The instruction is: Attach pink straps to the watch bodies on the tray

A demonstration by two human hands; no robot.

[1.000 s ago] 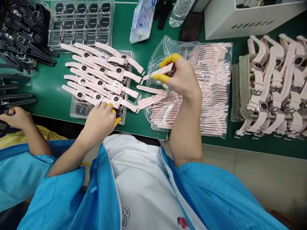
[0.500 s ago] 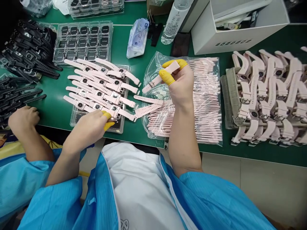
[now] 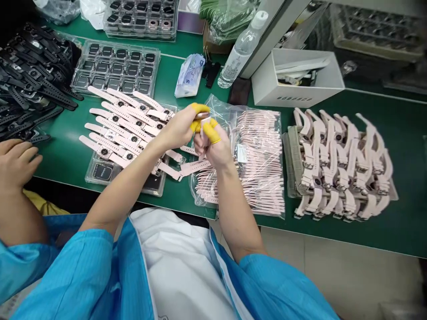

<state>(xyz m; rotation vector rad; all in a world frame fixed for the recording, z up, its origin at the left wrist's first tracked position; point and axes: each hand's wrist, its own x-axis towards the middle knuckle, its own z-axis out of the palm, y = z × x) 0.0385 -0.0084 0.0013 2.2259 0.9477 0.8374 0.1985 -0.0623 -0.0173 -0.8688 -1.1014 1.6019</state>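
Pinched between the yellow-capped fingertips of both hands, a small pink watch body sits above the near edge of the green table. Left hand closes on it from the left, thumb and forefinger curled tight around the piece. Right hand meets it from below and the right, its fingers folded shut against the same piece; whether a strap is also in that hand I cannot tell.

Just beneath the hands lies a clear bag of pink straps, with loose straps spilling out at its left side. Left of it, rows of half-assembled pink watches rest across a clear tray. At the far left edge a co-worker's hand rests near a heap of black straps. To the right, finished pink watches stand in a dense block. Farther back sit a tray of black watch bodies, a water bottle and a white box.
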